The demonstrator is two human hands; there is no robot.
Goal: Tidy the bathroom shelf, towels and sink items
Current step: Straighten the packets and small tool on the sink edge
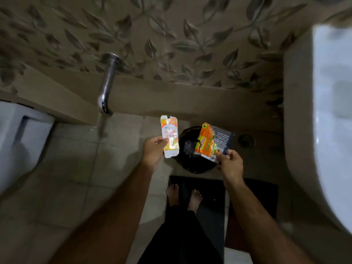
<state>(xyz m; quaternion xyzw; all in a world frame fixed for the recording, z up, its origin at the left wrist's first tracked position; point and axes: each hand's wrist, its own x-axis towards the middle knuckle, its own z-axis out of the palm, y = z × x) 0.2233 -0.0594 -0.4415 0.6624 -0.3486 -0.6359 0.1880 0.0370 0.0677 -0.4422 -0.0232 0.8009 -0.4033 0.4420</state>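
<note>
My left hand point(154, 149) pinches a flattened white and orange carton point(170, 136) by its lower edge. In my right hand point(230, 164) is an orange scrub pad wrapper point(211, 142) with a clear plastic part, pinched at its lower corner. Both wrappers hang over a small dark bin point(192, 166) on the floor by the wall. The bin's inside is dark; something crumpled shows in it, too dim to name.
A white sink point(331, 111) bulges in from the right. A chrome tap point(106, 86) sticks out of the leaf-patterned wall. A white toilet point(21, 134) stands at left. My bare feet stand on a dark mat point(209, 206). A floor drain point(246, 141) lies right of the bin.
</note>
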